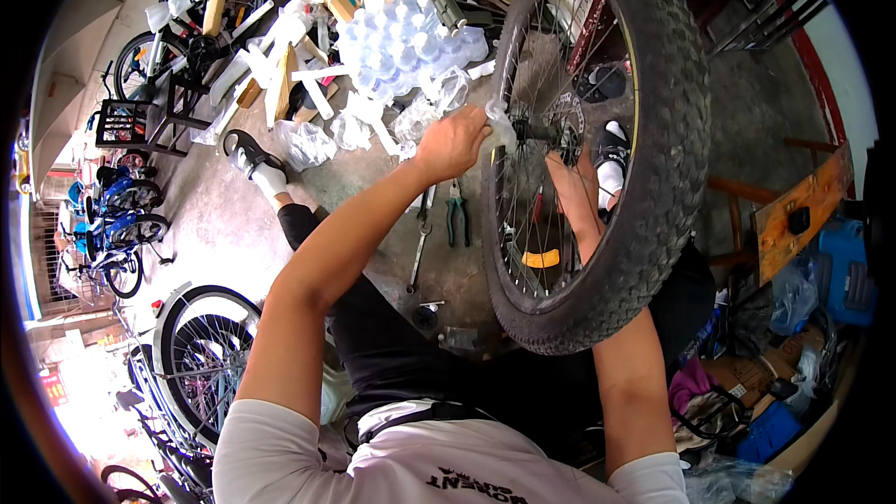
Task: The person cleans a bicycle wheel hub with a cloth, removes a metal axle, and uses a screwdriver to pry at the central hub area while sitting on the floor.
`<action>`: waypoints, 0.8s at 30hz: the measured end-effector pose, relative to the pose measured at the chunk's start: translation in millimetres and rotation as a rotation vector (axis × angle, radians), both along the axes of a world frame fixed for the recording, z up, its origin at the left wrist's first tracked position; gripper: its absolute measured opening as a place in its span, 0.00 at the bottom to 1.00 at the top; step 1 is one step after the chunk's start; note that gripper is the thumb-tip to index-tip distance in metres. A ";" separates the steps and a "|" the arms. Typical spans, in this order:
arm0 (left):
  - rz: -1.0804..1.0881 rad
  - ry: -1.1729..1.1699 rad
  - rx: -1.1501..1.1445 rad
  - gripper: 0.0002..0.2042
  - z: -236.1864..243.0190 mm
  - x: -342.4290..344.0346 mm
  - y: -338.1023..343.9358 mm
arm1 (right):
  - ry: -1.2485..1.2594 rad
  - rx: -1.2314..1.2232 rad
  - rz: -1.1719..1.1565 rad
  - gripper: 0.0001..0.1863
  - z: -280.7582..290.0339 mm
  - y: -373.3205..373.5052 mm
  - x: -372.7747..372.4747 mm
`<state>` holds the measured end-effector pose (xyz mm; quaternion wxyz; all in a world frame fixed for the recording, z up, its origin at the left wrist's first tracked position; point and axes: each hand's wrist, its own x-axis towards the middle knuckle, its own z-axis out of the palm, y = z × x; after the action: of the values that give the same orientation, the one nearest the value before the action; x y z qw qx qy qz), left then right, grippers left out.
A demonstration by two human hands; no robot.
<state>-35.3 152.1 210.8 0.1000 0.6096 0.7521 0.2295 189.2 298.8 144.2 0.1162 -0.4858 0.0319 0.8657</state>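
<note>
Near the middle, my left hand [453,140] is closed on a crumpled piece of clear plastic [499,131] beside the axle at the near side of a large bicycle wheel [672,112]. The wheel stands upright, slightly tilted, between my legs, with a knobby black tyre, a hub and a disc rotor [565,117]. My right hand [560,168] is behind the spokes just under the hub, its fingers mostly hidden. On the floor below lie green-handled pliers [457,215], a long wrench [417,257], a red-handled tool [538,205] and a yellow piece [541,258].
Bottled-water packs [401,47], packing scraps [280,75] and a black metal rack [159,121] lie ahead. Several bicycles [126,205] stand left, another wheel [210,359] lower left. A wooden board [803,215], blue case [845,271] and bags crowd the right.
</note>
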 end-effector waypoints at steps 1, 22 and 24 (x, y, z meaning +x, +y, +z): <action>-0.022 0.073 0.007 0.10 1.8 4.1 1.7 | 0.033 -0.023 -0.017 0.43 -1.0 0.5 4.0; -0.072 0.300 0.111 0.04 -2.3 5.3 5.2 | -0.145 0.830 0.520 0.34 -85.6 16.2 27.6; -0.140 0.402 0.207 0.05 2.6 0.8 2.4 | -0.426 0.907 0.688 0.33 -89.8 14.3 23.2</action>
<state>-34.6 154.5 213.4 -0.0990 0.7008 0.6852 0.1719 212.4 313.1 54.4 0.0289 -0.5326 -0.5232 0.6646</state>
